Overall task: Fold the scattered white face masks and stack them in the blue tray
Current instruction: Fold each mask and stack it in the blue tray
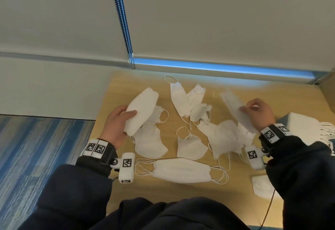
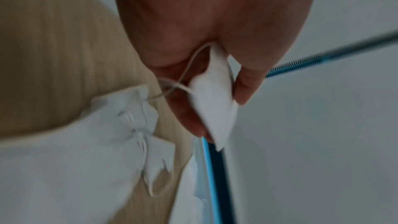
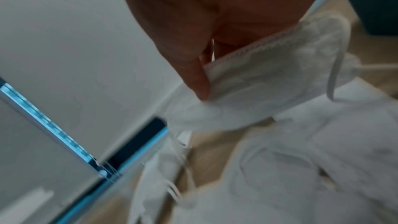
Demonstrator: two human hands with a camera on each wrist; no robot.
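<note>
Several white face masks [image 1: 190, 148] lie scattered on the wooden table [image 1: 233, 193]. My left hand [image 1: 125, 115] grips one folded mask [image 1: 141, 110] by its lower end, lifted above the table's left side. In the left wrist view that mask [image 2: 213, 105] sits pinched between thumb and fingers, with an ear loop trailing. My right hand [image 1: 250, 109] pinches a second mask [image 1: 233, 108], blurred, over the right side. The right wrist view shows this mask's [image 3: 269, 74] stitched edge against my palm. The blue tray [image 1: 282, 119] at the far right holds a stack of folded masks [image 1: 308, 126].
A flat pile of masks [image 1: 181, 170] with loops at both ends lies near the front edge. One more mask [image 1: 262, 186] lies at the front right, under my sleeve. A wall with a blind and a bead chain [image 1: 125, 30] stands behind the table. Blue carpet [image 1: 36, 157] lies to the left.
</note>
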